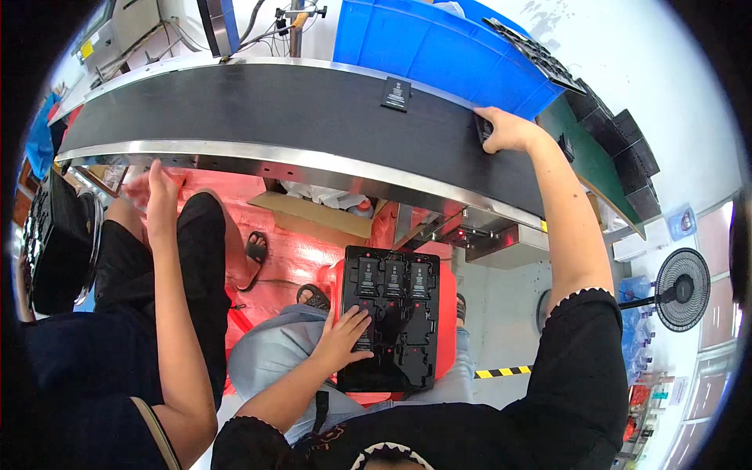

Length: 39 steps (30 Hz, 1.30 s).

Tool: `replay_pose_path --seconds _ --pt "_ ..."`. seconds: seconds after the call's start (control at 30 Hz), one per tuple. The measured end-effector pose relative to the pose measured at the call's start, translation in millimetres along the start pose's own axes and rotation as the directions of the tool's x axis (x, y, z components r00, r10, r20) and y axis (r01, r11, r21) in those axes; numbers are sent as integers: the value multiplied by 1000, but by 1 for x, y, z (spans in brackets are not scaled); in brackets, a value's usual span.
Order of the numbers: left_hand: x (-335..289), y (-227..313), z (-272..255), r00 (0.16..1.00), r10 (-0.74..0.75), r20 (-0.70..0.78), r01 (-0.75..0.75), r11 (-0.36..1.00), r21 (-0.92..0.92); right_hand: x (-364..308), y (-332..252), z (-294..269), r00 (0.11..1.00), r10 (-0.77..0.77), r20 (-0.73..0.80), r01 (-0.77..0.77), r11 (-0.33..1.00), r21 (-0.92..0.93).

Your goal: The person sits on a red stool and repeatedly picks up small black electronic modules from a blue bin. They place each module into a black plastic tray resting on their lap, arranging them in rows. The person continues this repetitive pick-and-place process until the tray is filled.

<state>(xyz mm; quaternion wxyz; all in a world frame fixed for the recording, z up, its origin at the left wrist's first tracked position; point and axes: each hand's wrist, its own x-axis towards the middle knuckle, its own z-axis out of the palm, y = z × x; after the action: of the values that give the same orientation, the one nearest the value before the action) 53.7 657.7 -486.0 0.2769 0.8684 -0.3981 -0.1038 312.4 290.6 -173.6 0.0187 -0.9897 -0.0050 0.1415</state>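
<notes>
A black moulded tray (419, 325) rests across my lap, over a red stool. Three flat black phone batteries with pale print, one of them a middle battery (394, 279), fill its far row. My left hand (342, 341) lies on the tray's left side with fingers stretched out, partly covering another battery (363, 340) in a pocket there. At the conveyor's far right edge, my right hand (507, 131) pinches a black battery (483, 130) between thumb and fingers. Left of it, a loose battery (396, 93) lies on the dark belt (290, 110).
Behind the belt stands a blue crate (423, 47), a black tray (536, 55) across its rim. Stacked black trays (627, 145) stand along the right wall. A co-worker's hand (160, 188) is near the belt's left front edge. A fan (681, 290) stands far right.
</notes>
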Motion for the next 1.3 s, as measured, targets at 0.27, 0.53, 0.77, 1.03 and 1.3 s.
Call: replay_pose_path --seconds 0.27,0.53,0.77,1.03,1.3 --pt "3 2 1 1000 5 -21 -6 1000 -14 -7 54 10 968 -40 -247 57 996 64" --pt "1 1 -2 1000 -14 -22 14 1000 -2 30 -21 -2 875 -228 -428 268 963 35" --pt "2 -2 -1 998 34 -46 -34 999 7 45 -8 -1 996 -66 -52 68 997 32" --pt "5 6 -2 990 -8 -139 -1 998 -61 -71 -49 37 703 -73 -707 270 948 170" --pt "24 10 -13 997 -54 -61 54 999 2 -200 -109 234 864 -412 -288 501 759 417"
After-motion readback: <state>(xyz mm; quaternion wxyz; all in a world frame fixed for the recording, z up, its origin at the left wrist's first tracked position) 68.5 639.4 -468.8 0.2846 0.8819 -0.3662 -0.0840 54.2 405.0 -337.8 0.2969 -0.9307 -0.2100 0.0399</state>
